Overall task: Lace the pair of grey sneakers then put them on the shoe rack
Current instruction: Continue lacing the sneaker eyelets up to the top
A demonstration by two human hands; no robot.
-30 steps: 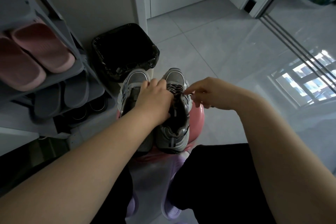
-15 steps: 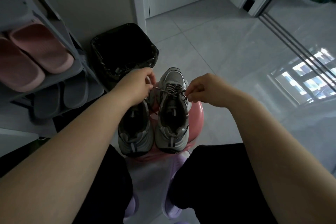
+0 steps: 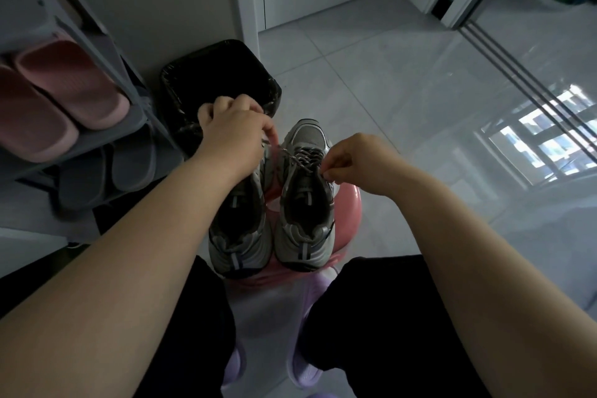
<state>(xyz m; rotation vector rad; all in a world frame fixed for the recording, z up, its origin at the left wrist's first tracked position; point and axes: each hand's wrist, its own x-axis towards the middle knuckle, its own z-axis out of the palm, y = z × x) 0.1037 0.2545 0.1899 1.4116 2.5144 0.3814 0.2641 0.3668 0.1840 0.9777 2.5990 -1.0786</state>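
Sneakers: the sneakers (image 3: 239, 229) stand side by side on the stool (image 3: 347, 200), toes at its far edge.
Lace: the lace (image 3: 302, 157) is now taut across the right sneaker (image 3: 305, 203).
Left hand: the left hand (image 3: 232, 136) has lifted off the shoes and pinches one lace end.
Right hand: the right hand (image 3: 355, 161) pinches the other end.
Meaning: one crossing is likely being tightened; the shoe rack (image 3: 139, 119) waits.

Left hand (image 3: 231, 136), right hand (image 3: 355, 161) pinch (arms outstretched).

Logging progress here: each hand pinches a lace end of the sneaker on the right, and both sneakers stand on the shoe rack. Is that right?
Not quite. The head view shows both sneakers on a pink stool, not the shoe rack at the left. The rest holds: the left hand and right hand each pinch a lace end of the sneaker on the right.
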